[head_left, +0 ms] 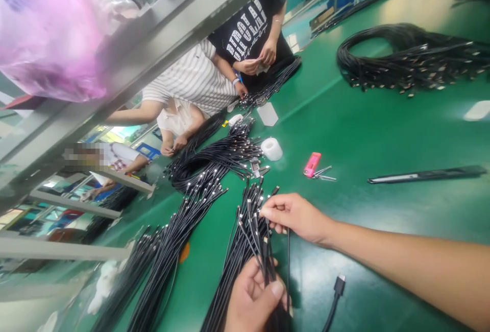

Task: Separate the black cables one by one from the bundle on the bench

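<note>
My left hand (254, 296) is closed around several black cables of a bundle (225, 270), low in the view, with the thumb lying across them. Just above it, my right hand (293, 217) reaches in from the right, its thumb and forefinger pinched at a cable end among the metal-tipped connectors (250, 209). One black cable hangs down below the right fingers. The exact connector in the pinch is partly hidden. To the right, a single cable with a bare metal plug (339, 286) lies apart on the green table (344, 133).
More cable bundles (172, 240) lie to the left. A white tape roll (271, 149), a pink-handled tool (313, 165) and a dark strip (424, 173) lie beyond my hands. A coiled bundle (406, 56) is far right. Co-workers handle cables across the table; a metal beam (153, 41) crosses upper left.
</note>
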Action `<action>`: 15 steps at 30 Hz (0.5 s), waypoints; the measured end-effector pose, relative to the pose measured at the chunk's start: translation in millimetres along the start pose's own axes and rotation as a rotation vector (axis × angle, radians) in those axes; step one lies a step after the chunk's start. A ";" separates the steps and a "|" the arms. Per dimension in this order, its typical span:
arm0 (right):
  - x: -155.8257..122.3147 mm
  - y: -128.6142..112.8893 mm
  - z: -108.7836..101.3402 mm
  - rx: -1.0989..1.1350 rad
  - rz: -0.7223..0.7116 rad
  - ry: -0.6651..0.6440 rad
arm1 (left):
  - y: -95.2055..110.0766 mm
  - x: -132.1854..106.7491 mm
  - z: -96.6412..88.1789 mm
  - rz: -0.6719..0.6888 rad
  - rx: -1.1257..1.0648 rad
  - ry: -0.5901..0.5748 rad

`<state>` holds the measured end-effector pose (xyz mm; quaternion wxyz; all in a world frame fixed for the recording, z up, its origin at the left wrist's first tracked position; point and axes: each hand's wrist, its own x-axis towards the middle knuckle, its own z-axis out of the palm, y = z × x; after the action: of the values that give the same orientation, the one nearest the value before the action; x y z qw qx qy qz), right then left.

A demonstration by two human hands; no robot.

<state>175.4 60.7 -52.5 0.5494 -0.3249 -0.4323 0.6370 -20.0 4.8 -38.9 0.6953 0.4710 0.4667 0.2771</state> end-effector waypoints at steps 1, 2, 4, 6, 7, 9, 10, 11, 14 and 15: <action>-0.1 0.1 -0.7 0.008 -0.001 0.002 | 0.3 -0.1 0.2 0.011 -0.005 0.022; -0.2 0.2 -1.5 0.016 -0.006 0.002 | 1.0 -0.7 0.8 0.024 -0.012 0.054; -0.3 0.5 -3.2 0.029 -0.018 -0.005 | 3.3 -2.8 2.6 0.055 -0.025 0.125; -0.3 1.2 -4.7 0.040 -0.022 -0.011 | 5.5 -5.0 4.3 0.065 -0.037 0.151; -0.2 1.6 -5.3 0.043 -0.020 -0.013 | 6.4 -5.6 4.9 0.058 -0.039 0.153; -0.2 2.4 -5.9 0.048 -0.012 -0.016 | 7.5 -6.1 5.5 0.042 -0.039 0.158; -0.3 2.6 -6.0 0.049 -0.006 -0.016 | 7.9 -5.9 5.5 0.034 -0.038 0.162; -0.5 2.6 -5.9 0.049 0.001 -0.015 | 8.3 -5.6 5.6 0.029 -0.036 0.165; -1.3 0.8 -4.9 0.031 0.024 -0.002 | 9.8 -4.7 6.2 0.025 -0.047 0.146; -1.6 -0.4 -4.4 0.020 0.031 0.007 | 10.5 -4.6 6.6 0.023 -0.054 0.133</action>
<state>179.8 59.9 -54.1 0.5444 -0.3280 -0.4188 0.6486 -15.2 2.6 -26.7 0.6720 0.4379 0.4988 0.3285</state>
